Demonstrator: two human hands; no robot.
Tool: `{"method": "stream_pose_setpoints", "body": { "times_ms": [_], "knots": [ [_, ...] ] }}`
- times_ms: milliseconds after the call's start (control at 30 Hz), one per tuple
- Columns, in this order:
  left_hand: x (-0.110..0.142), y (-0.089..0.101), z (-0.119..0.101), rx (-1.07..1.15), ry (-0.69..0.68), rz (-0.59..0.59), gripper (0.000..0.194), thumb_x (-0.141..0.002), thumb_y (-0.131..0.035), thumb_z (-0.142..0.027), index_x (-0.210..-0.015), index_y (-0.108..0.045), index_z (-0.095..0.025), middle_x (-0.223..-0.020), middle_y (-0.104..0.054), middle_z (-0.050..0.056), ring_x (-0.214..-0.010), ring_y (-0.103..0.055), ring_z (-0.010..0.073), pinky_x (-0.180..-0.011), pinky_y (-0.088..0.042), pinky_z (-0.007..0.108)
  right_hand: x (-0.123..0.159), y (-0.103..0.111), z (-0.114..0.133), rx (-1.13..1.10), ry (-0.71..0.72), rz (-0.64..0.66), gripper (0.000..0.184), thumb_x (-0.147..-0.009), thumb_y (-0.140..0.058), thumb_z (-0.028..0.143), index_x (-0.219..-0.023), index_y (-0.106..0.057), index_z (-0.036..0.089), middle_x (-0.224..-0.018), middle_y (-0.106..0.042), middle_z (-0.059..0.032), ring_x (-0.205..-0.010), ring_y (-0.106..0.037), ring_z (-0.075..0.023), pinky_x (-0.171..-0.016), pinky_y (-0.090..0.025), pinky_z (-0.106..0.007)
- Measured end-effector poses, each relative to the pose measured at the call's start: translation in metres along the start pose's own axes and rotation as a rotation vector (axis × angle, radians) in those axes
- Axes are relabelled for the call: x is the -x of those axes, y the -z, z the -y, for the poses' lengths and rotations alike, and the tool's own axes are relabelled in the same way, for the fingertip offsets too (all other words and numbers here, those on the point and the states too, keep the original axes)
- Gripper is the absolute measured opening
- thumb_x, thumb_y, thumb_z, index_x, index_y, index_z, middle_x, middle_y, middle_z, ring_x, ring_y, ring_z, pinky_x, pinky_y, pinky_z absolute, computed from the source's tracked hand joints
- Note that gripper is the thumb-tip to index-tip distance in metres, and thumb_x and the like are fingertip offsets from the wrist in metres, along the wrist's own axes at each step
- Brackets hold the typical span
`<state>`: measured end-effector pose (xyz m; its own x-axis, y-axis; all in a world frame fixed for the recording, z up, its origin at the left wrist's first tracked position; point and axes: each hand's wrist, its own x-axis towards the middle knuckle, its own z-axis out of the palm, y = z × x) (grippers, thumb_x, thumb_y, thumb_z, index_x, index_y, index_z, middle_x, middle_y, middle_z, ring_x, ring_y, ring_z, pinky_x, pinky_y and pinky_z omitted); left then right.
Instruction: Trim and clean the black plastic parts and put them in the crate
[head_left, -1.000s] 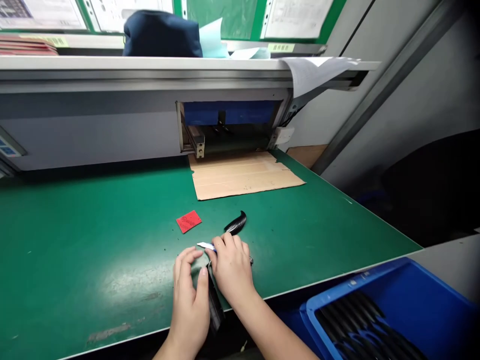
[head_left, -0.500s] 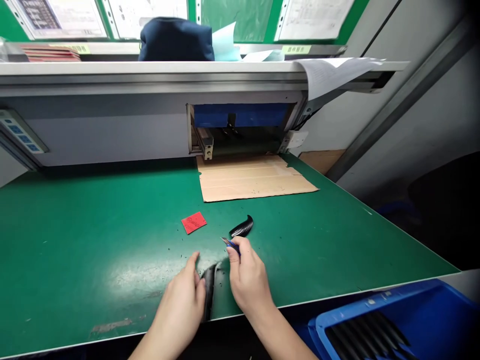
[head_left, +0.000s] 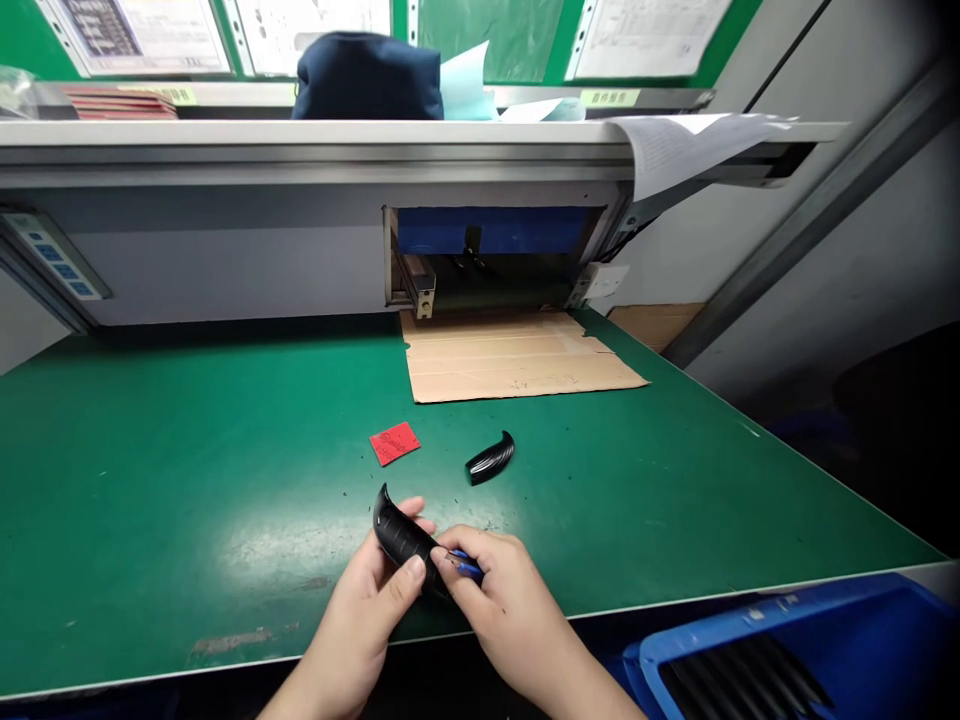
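My left hand [head_left: 364, 595] is closed around a curved black plastic handle piece [head_left: 401, 530], its hooked end pointing up and away from me. The thumb presses on its near side. A small blue knife [head_left: 468, 567] sits in the closed fingers of my right hand [head_left: 514, 605]. Its tip lies against or right beside the lower part of the black piece; the fingers hide the exact contact. Beyond my hands, a second black piece [head_left: 491, 460], ribbed and hooked, rests on the green table.
A red square of card or paper [head_left: 394, 443] lies on the green table [head_left: 187, 480], with dark shavings around. Flat cardboard [head_left: 517, 360] extends from a wall opening with a belt [head_left: 502, 285]. At lower right, a blue bin [head_left: 652, 650] holds several black pieces. A shelf [head_left: 300, 133] crosses above.
My left hand has lifted and turned the black handle piece so its hooked end tilts left. My right hand has brought the knife down and in to it.
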<state>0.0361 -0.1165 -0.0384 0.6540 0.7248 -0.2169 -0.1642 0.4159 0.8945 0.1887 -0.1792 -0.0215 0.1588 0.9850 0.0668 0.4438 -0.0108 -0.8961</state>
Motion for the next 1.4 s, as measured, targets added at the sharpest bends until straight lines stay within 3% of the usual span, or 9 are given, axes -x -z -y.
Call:
{"method": "stream_pose_setpoints", "body": {
  "times_ms": [100,233,333,433,533,633,767,1000,1400],
  "knots": [
    [0.004,0.011,-0.001,-0.058,-0.102,0.111,0.041,-0.083,-0.065,-0.041,-0.120,-0.054,-0.027,-0.121,-0.058,0.005,-0.116,-0.050,0.0222,-0.100,-0.039,0.030,0.000,0.009,0.004,-0.093,-0.006,0.027,0.023,-0.096,-0.054,0.037,-0.081,-0.058,0.019,-0.069,-0.052,0.0032,-0.065,-0.047,-0.0144,-0.060,-0.034,-0.023],
    [0.007,0.018,-0.005,-0.069,-0.235,-0.003,0.044,-0.078,-0.069,-0.046,-0.116,-0.055,-0.028,-0.119,-0.060,0.004,-0.114,-0.053,0.0213,-0.097,-0.044,0.028,0.004,0.018,0.003,-0.083,0.103,-0.026,0.028,-0.099,-0.049,0.045,-0.119,-0.050,0.025,-0.096,-0.053,-0.0006,-0.084,-0.049,-0.0180,-0.074,-0.038,-0.027],
    [0.010,0.019,-0.007,-0.076,-0.284,-0.063,0.047,-0.076,-0.072,-0.043,-0.117,-0.054,-0.029,-0.120,-0.062,0.004,-0.112,-0.057,0.0213,-0.095,-0.047,0.028,0.004,0.021,0.003,0.065,0.252,0.016,0.023,-0.105,-0.034,0.038,-0.111,-0.051,0.024,-0.094,-0.051,-0.0018,-0.082,-0.047,-0.0184,-0.075,-0.035,-0.030],
    [0.013,0.020,-0.010,-0.101,-0.334,-0.069,0.046,-0.076,-0.074,-0.039,-0.116,-0.055,-0.029,-0.119,-0.064,0.004,-0.111,-0.059,0.0215,-0.094,-0.049,0.027,0.003,0.020,0.007,0.173,0.349,0.066,0.034,-0.106,-0.025,0.045,-0.112,-0.050,0.023,-0.087,-0.048,-0.0020,-0.076,-0.043,-0.0191,-0.070,-0.033,-0.031],
    [0.016,0.019,-0.015,-0.099,-0.345,-0.026,0.044,-0.076,-0.074,-0.038,-0.116,-0.056,-0.030,-0.117,-0.065,0.003,-0.109,-0.061,0.0212,-0.093,-0.050,0.027,0.000,0.018,0.010,0.344,0.378,0.074,0.056,-0.099,-0.021,0.066,-0.121,-0.050,0.023,-0.089,-0.047,-0.0038,-0.077,-0.042,-0.0216,-0.070,-0.031,-0.033],
    [0.019,0.018,-0.020,-0.081,-0.333,-0.006,0.043,-0.076,-0.074,-0.037,-0.115,-0.056,-0.030,-0.117,-0.066,0.003,-0.107,-0.063,0.0206,-0.092,-0.051,0.025,-0.002,0.016,0.011,0.502,0.363,0.028,0.074,-0.092,-0.011,0.076,-0.108,-0.057,0.020,-0.085,-0.046,-0.0041,-0.074,-0.039,-0.0219,-0.067,-0.027,-0.033],
    [0.021,0.021,-0.020,-0.112,-0.332,-0.025,0.043,-0.076,-0.075,-0.034,-0.115,-0.056,-0.030,-0.117,-0.066,0.003,-0.107,-0.063,0.0206,-0.091,-0.052,0.026,-0.006,0.011,0.008,0.628,0.362,-0.040,0.084,-0.089,0.000,0.077,-0.091,-0.060,0.018,-0.080,-0.043,-0.0039,-0.071,-0.037,-0.0212,-0.064,-0.024,-0.032],
    [0.021,0.022,-0.022,-0.138,-0.338,-0.073,0.040,-0.075,-0.075,-0.039,-0.110,-0.058,-0.029,-0.112,-0.068,0.002,-0.104,-0.064,0.0188,-0.089,-0.052,0.024,-0.012,0.005,0.007,0.667,0.388,-0.070,0.079,-0.090,0.001,0.076,-0.073,-0.050,0.018,-0.074,-0.042,-0.0020,-0.068,-0.035,-0.0194,-0.062,-0.021,-0.031],
    [0.023,0.025,-0.025,-0.237,-0.360,-0.044,0.032,-0.078,-0.073,-0.034,-0.106,-0.059,-0.028,-0.112,-0.068,0.004,-0.106,-0.062,0.0195,-0.090,-0.051,0.026,-0.012,0.000,0.001,0.651,0.393,-0.045,0.077,-0.092,0.001,0.073,-0.068,-0.046,0.017,-0.068,-0.043,-0.0010,-0.064,-0.033,-0.0176,-0.061,-0.018,-0.030]
  ]
}}
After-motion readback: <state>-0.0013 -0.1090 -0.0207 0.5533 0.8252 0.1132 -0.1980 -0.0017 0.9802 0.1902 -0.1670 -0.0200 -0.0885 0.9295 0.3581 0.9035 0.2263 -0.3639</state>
